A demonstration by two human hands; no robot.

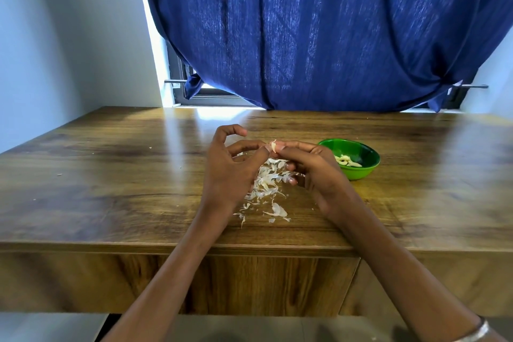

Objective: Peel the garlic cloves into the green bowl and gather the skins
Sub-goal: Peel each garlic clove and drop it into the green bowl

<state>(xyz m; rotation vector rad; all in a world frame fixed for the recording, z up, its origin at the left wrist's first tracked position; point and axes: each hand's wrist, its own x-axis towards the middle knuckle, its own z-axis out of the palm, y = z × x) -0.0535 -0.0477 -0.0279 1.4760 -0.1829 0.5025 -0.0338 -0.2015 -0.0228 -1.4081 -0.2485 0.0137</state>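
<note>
Pale garlic clove [273,146] pinched btwn both hands' fingers [288,145], apparently.

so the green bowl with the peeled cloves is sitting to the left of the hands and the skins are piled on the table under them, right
Not quite. The head view shows the green bowl to the right of the hands, beside the right hand, not the left. The rest stands: peeled cloves lie in it, and the skins are piled on the table under the hands.
</note>
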